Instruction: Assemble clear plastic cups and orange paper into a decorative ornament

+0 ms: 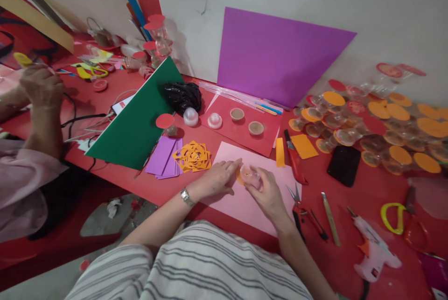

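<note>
Over the pink sheet (259, 206), my right hand (266, 192) is closed on a clear plastic cup (250, 175). An orange paper disc (240, 177) shows at the cup's left side. My left hand (221, 177), with a watch on its wrist, lies just left of the disc, its fingers stretched out, the fingertips at the disc's edge. Left of the pink sheet are cut orange paper (192, 156) and purple paper strips (164, 157). Two small cups with brown contents (237, 114) stand on a red sheet (227, 127) beyond my hands.
Red-handled cutter (296, 160), scissors (297, 197), a black phone (344, 165), a craft knife (331, 218) and a glue gun (374, 244) lie right. Cups with orange and red discs (385, 122) crowd the back right. A green board (136, 122) leans left; beyond it is another person's hand (44, 85).
</note>
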Tool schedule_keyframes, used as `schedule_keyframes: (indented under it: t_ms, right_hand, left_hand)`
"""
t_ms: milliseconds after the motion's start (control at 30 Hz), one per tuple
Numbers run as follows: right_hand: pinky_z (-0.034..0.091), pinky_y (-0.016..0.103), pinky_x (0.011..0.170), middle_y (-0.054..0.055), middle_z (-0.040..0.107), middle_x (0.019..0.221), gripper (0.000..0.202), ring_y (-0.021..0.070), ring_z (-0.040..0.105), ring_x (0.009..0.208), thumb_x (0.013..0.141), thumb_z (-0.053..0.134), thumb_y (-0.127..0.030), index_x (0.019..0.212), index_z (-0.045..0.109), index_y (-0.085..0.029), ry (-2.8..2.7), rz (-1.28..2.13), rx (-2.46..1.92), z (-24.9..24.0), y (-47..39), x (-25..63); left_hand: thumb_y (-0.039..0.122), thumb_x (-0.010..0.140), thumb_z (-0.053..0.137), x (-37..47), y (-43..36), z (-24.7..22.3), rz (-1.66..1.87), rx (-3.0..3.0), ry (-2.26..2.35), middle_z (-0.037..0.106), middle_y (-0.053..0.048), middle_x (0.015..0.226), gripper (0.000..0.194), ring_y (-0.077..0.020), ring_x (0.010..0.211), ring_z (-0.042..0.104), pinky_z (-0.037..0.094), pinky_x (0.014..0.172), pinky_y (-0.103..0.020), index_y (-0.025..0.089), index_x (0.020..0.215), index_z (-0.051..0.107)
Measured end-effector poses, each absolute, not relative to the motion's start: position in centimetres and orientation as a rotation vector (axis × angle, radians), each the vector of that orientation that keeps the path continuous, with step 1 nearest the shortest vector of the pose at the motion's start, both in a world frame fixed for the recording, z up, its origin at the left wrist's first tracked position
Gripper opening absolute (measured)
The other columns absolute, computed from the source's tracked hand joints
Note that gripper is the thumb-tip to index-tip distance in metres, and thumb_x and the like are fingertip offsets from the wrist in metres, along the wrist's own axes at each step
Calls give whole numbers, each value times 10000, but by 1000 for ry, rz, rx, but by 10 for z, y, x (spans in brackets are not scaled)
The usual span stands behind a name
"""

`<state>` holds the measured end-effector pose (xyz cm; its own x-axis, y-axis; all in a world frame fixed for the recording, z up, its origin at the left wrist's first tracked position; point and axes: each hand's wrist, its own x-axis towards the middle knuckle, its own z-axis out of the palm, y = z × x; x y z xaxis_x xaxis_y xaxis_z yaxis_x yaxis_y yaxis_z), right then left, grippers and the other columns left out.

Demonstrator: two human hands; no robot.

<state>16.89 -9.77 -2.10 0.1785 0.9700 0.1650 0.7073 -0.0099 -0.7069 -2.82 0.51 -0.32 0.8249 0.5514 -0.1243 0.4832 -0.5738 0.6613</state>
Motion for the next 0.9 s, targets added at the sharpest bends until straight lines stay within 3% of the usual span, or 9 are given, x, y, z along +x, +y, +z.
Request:
schedule_keyframes:
  t_ms: [133, 467, 800, 900]
  right_hand:
    - [521, 435, 821, 105, 736, 1028, 251, 282, 627, 919, 911, 598, -404, 1074, 671, -227, -1584, 481, -1788, -24, -90, 165]
    - [502, 440, 825, 106, 725, 1001, 255, 287, 611, 906, 901, 593, -441, 1028, 652, -228, -1536, 390, -1799, -31, -91, 164]
    - [513, 444, 824, 112, 717, 1018, 287, 289, 618, 902, 865, 623, -444, 1051, 634, -226, -1501, 414, -1815, -32, -97, 166]
    - [523, 441, 838, 119, 717, 1098, 358, 291, 631, 964, 851, 633, -425, 1144, 629, -218, -1507, 454, -1806, -27, -94, 167]
  left_hand:
    - [208, 668, 926, -29, 6, -3, 107, 2301, 733, 546, -195, 1447, 1152, -368, 1291, 568, 454, 1066, -518, 227, 1564, 201]
    - [218, 655, 934, -29, 7, -7, 126, 2310, 718, 551, -188, 1442, 1190, -366, 1294, 571, 447, 1075, -512, 240, 1575, 180]
    - [226, 662, 933, -29, 7, -5, 114, 2317, 713, 529, -181, 1475, 1178, -357, 1315, 560, 442, 1087, -498, 250, 1568, 179]
    - [207, 655, 935, -29, 6, -5, 122, 2316, 719, 528, -192, 1476, 1178, -364, 1330, 548, 440, 1090, -505, 235, 1566, 188]
